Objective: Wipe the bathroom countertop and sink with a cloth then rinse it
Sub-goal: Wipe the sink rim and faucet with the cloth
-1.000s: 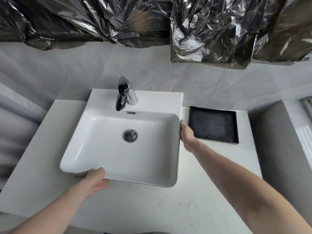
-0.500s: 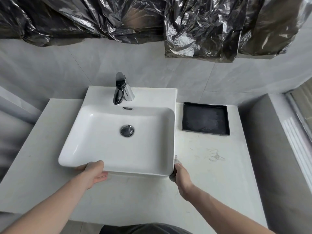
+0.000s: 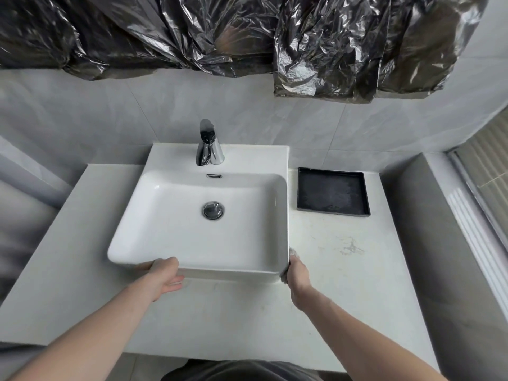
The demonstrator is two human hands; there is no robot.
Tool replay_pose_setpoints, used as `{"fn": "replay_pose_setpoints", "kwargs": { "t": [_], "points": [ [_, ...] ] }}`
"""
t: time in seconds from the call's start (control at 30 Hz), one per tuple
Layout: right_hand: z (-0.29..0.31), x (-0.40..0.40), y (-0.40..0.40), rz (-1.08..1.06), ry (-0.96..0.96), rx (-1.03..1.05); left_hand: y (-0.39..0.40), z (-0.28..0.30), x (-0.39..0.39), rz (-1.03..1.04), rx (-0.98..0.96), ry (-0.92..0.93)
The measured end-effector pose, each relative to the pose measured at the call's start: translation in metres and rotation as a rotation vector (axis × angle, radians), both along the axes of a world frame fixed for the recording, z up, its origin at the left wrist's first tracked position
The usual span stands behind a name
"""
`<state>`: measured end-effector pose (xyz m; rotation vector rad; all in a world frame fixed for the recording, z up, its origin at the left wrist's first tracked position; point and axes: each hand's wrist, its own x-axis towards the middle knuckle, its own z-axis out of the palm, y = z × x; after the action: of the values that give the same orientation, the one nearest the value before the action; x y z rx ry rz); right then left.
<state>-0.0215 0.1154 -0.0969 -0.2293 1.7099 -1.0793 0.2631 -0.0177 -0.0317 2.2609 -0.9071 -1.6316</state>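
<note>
1. The sink (image 3: 170,204) is sitting on the countertop (image 3: 343,284), faucet (image 3: 207,144) at its far edge.
2. The left hand (image 3: 162,276) is gripping the sink's front rim.
3. The right hand (image 3: 297,273) is pressing a barely visible cloth (image 3: 293,252) against its front-right corner; finger state unclear.
4. No writing is showing.

Sink (image 3: 154,240): glossy white, plain, with pale grey shading along the inner walls. Drain plug (image 3: 213,210) and tap (image 3: 208,144): mirror chrome carrying dark reflections; the overflow slot (image 3: 214,176) is likewise chrome-rimmed. Worktop (image 3: 330,298): off-white with a faint greenish cast, marked by light grey smudges and thin scratch-like streaks to the right of the sink. Tray (image 3: 333,191): matt black, its floor mottled with a greyish, dusty bloom. Wall tiles (image 3: 110,111): light grey with soft, cloudy marbling and fine pale joints. Plastic sheeting (image 3: 316,45): black, crinkled, with silvery-white highlights. Cloth (image 3: 293,253): whitish-grey, only a small blurred part shows.
</note>
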Motion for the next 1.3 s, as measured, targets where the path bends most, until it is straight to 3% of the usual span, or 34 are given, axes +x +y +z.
{"fn": "replay_pose_setpoints", "kwargs": {
  "t": [0.23, 0.43, 0.57, 0.73, 0.87, 1.03, 1.3],
  "points": [
    [0.027, 0.062, 0.007, -0.464, -0.179, 0.134, 0.002, 0.002, 0.007, -0.093, 0.005, -0.001],
    [0.057, 0.13, -0.027, -0.588, -0.549, 0.035, 0.002, 0.008, 0.018, -0.178, 0.012, 0.008],
    [0.055, 0.134, -0.037, -0.73, -0.512, 0.016, 0.003, 0.01, 0.038, -0.247, 0.029, 0.039],
    [0.046, 0.097, -0.025, -0.819, -0.322, 0.065, -0.001, 0.016, 0.084, -0.347, -0.02, 0.052],
    [0.032, 0.074, -0.021, -0.829, -0.081, 0.049, -0.025, 0.019, 0.129, -0.298, -0.104, -0.063],
    [0.033, 0.101, -0.007, -0.429, 0.507, 0.037, -0.065, 0.027, 0.161, -0.344, -0.236, -0.357],
    [0.037, 0.113, 0.015, 0.035, 1.088, -0.025, -0.113, 0.029, 0.15, -0.615, -0.27, -0.282]
  ]
}}
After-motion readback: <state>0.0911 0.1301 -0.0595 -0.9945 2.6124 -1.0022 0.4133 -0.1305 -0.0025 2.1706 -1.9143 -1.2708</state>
